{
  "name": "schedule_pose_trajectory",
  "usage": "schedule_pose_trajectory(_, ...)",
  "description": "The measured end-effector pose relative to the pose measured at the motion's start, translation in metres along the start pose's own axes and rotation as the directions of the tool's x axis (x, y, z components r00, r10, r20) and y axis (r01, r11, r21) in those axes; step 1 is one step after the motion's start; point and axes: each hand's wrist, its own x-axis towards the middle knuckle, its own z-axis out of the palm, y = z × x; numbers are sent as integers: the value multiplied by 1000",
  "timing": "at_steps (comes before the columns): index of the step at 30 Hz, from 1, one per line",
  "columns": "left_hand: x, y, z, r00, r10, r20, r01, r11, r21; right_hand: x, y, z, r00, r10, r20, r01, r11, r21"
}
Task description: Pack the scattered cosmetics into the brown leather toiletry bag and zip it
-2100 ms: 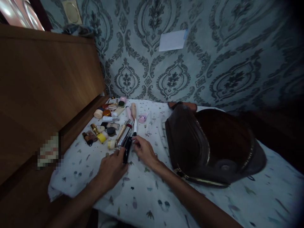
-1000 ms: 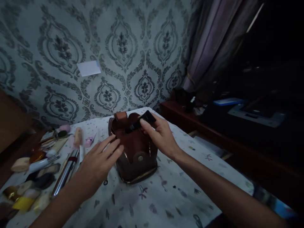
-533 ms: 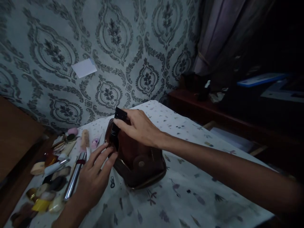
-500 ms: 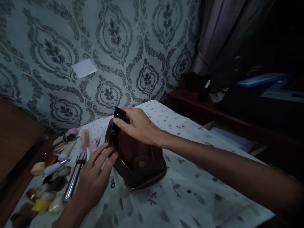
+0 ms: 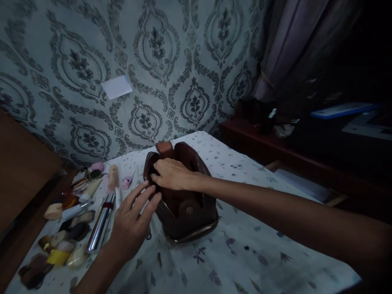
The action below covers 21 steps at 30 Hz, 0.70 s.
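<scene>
A dark brown bag (image 5: 186, 222) with a zipped rim stands open on the patterned cloth, its brown flap (image 5: 164, 149) raised at the back. My right hand (image 5: 171, 173) reaches down into its left side, fingers bent together. Their tips are in shadow, and the black tube seen earlier no longer shows. At the bag's left rim is my left hand (image 5: 131, 222), its fingers stretched and spread, the tips touching the edge. Beside it lies a shiny silver cylinder (image 5: 99, 228) with a dark red band. A small pink-and-white tube (image 5: 127, 179) rests further back.
Several cosmetics crowd the cloth's left side, among them a beige tube (image 5: 113, 176), a yellow item (image 5: 58, 257) and a pink sponge-like piece (image 5: 97, 166). A patterned wall (image 5: 196, 53) stands behind. To the right is a dark red furniture top (image 5: 241, 132) above an open drawer (image 5: 300, 185).
My right hand has gone down into the bag with the black tube, which has dropped out of sight. The bag's flap now shows. My left hand stays at the rim.
</scene>
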Motion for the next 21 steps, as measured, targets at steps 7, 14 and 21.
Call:
schedule_pose_trajectory(7,-1,3,6,1000,5,-20,-6,999,-46,6,4,7,997,-66,-27,69,986,150)
schedule_pose_trajectory(14,2,4,7,999,18,-27,-20,997,-77,7,16,15,997,-55,-46,66,949,309)
schedule_pose_trajectory(21,3,5,6,1000,9,-29,-12,994,-105,23,15,21,997,54,-57,-35,953,300)
